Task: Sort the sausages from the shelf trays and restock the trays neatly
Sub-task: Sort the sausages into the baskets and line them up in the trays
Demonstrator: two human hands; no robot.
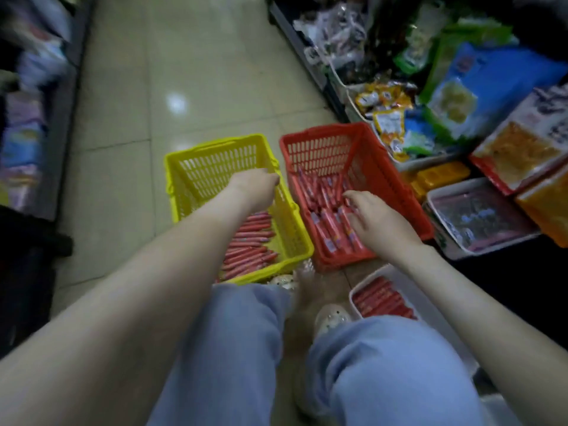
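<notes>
Head view: yellow basket (212,142) and red basket (322,130) hold sausages (330,224); right hand (379,221) rests slack on red's, left hand (255,186) unclear.

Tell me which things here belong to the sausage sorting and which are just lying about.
Job:
yellow basket
red basket
sausages, in both baskets
white tray by the knee, part filled
left hand and right hand

Lying about:
snack packets on the shelf
blue bag
orange box
</notes>
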